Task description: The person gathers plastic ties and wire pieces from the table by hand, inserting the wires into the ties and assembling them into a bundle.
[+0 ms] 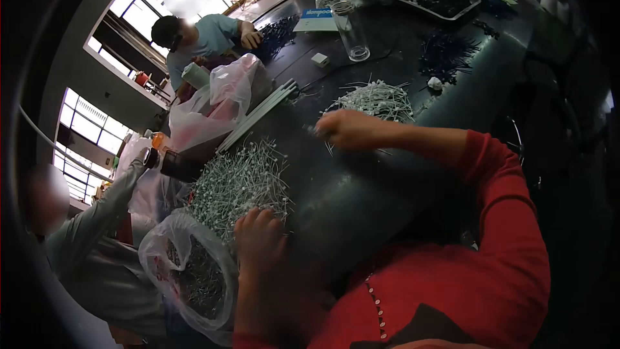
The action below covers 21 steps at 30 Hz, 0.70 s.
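Observation:
My left hand lies at the near edge of a large heap of thin pale-green stems with small white heads. Its fingers are stretched over the lowest stems, and I see nothing gripped in them. Farther right, my right hand is closed, with fingertips pinched together and pointing left. Something small and pale shows at those fingertips, too blurred to make out. Just behind that hand is a second heap of white stems, partly covered by the hand and forearm.
An open plastic bag of stems stands left of my left hand. Pale rods, a small white box, a clear jar, dark blue stems and a tray lie beyond. Two other people are at the table's left side.

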### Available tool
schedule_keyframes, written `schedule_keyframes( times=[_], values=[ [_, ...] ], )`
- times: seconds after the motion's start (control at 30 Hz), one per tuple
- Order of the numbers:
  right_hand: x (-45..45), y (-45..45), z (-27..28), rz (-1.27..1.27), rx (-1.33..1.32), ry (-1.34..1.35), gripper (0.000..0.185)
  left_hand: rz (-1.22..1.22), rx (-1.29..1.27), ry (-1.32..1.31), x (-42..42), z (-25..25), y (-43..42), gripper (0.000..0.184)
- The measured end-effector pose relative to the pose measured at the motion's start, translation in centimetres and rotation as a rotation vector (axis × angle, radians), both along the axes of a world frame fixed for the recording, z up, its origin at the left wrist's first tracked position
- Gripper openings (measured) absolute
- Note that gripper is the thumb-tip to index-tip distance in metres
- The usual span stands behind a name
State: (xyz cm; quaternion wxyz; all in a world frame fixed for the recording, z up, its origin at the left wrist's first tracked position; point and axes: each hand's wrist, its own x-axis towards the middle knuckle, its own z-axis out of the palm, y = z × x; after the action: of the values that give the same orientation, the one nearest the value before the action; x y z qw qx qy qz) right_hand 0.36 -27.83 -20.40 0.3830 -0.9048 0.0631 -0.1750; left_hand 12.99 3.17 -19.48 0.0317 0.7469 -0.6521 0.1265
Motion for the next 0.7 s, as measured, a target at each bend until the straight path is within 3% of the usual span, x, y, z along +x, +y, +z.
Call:
schedule_keyframes(
  times=[0.03, 0.07, 0.13, 0.17, 0.2, 0.27, 0.33, 0.43, 0.53, 0.7],
  values=[
    [-0.8, -3.1, 0.1, -0.107, 0.001, -0.018, 0.015, -0.008, -0.034, 0.027, 0.1, -0.1, 0.3, 0.033],
    [-2.1, -5.2, 1.8, -0.267, 0.192, 0.052, 0.019, -0.013, -0.067, 0.054, 0.2, -0.1, 0.4, 0.032],
    [-2.8, -12.2, 0.8, -0.502, 0.302, -0.142, 0.026, -0.037, -0.044, 0.035, 0.5, 0.1, 0.1, 0.031],
    [-2.9, -17.4, -0.7, -0.567, 0.157, -0.183, 0.027, -0.063, -0.011, 0.02, 0.4, 0.2, 0.0, 0.03],
    [-2.9, -20.7, -1.2, -0.665, 0.205, -0.219, 0.029, -0.054, -0.03, 0.063, 0.2, 0.2, -0.1, 0.031],
    [-2.4, -25.4, -3.0, -0.879, -0.168, -0.279, 0.031, -0.039, -0.067, 0.135, 0.2, -0.2, 0.1, 0.034],
    [-2.4, -22.9, -2.1, -0.705, 0.129, -0.202, 0.029, -0.011, -0.073, 0.194, 0.0, 0.3, 0.3, 0.037],
    [-0.6, -17.2, -2.4, -0.576, 0.249, -0.245, 0.025, -0.043, -0.088, 0.217, 0.4, -0.1, 0.7, 0.038],
    [-2.1, -6.5, 2.3, -0.468, 0.469, -0.117, 0.018, -0.057, -0.114, 0.19, 0.0, -0.1, 0.3, 0.035],
    [-1.1, -2.2, 1.4, -0.136, 0.614, -0.178, 0.01, -0.098, -0.147, 0.18, -1.4, -0.2, -2.3, 0.027]
  ],
)
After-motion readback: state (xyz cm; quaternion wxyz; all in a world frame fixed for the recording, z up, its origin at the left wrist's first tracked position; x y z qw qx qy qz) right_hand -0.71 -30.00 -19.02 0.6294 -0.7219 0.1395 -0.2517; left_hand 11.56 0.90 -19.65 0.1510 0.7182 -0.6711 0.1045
